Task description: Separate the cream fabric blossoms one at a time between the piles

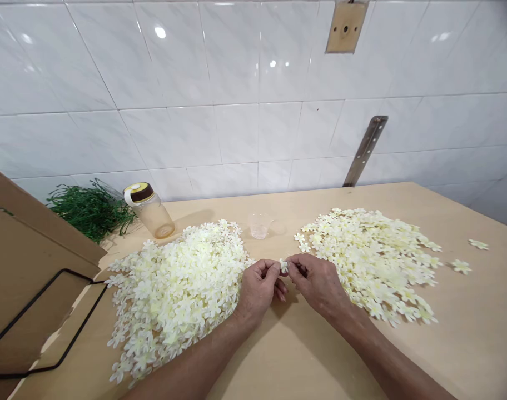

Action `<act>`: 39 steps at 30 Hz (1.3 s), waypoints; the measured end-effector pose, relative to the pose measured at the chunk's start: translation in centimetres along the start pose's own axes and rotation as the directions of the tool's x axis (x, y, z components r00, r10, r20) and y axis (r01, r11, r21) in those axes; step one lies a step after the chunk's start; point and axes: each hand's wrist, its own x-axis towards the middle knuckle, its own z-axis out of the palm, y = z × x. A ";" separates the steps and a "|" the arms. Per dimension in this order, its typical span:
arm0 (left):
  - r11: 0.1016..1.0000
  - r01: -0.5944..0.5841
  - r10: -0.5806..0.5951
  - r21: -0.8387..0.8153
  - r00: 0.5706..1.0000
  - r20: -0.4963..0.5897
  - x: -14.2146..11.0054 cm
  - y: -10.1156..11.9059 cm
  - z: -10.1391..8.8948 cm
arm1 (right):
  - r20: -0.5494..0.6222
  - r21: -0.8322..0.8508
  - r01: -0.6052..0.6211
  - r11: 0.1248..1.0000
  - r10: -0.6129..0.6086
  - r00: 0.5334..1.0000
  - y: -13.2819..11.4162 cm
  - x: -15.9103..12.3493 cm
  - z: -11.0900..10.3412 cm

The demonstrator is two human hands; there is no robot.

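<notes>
My left hand [257, 289] and my right hand [318, 283] meet over the middle of the wooden table [303, 355]. Both pinch one small cream artificial flower [283, 265] between their fingertips. A thick heap of the same cream flowers [178, 283] lies just left of my left hand. A flatter, wider spread of flowers [374, 255] lies right of my right hand.
A small clear plastic cup [261, 225] stands behind the hands. A tilted jar with a brown and yellow lid [149, 209] and a bunch of green plastic stems [89, 210] sit at the back left. A cardboard box with a black wire [32, 278] fills the left edge. Two stray flowers [470, 255] lie far right.
</notes>
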 end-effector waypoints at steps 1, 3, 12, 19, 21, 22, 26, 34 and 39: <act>1.000 0.004 -0.004 -0.005 1.000 0.004 -0.1 0.1 0.0 | 0.000 -0.006 0.003 1.000 -0.003 1.000 0.0 0.0 0.1; 1.000 0.002 -0.002 -0.009 1.000 0.014 -0.2 0.3 0.1 | -0.007 -0.014 0.015 1.000 -0.016 1.000 0.1 0.0 0.1; 0.999 -0.005 0.005 0.039 1.000 0.009 0.0 -0.1 0.1 | 0.035 0.178 -0.171 0.969 0.168 0.985 -0.2 0.0 0.0; 0.997 -0.005 0.006 0.073 1.000 -0.014 0.0 0.0 0.2 | 0.184 0.441 -0.406 0.800 0.362 0.914 0.7 0.6 -0.4; 0.997 -0.005 0.007 0.083 1.000 -0.016 -0.1 0.1 0.3 | 0.218 0.542 -0.425 0.725 0.367 0.904 1.0 0.7 -0.6; 0.996 -0.003 0.004 0.087 1.000 -0.016 -0.1 0.1 0.3 | 0.240 0.591 -0.434 0.680 0.366 0.899 1.1 0.7 -0.7; 0.994 0.005 -0.005 0.109 1.000 -0.005 -0.1 0.2 0.3 | 0.307 0.695 -0.467 0.547 0.362 0.880 1.3 0.8 -0.6; 0.994 -0.015 0.014 0.110 1.000 0.010 0.1 -0.6 0.2 | 0.305 0.645 -0.423 0.636 0.294 0.906 -1.9 2.6 -0.9; 0.997 -0.071 0.071 0.004 0.996 0.059 0.1 -0.6 0.3 | 0.341 0.657 -0.394 0.643 0.212 0.916 -3.5 3.2 -0.6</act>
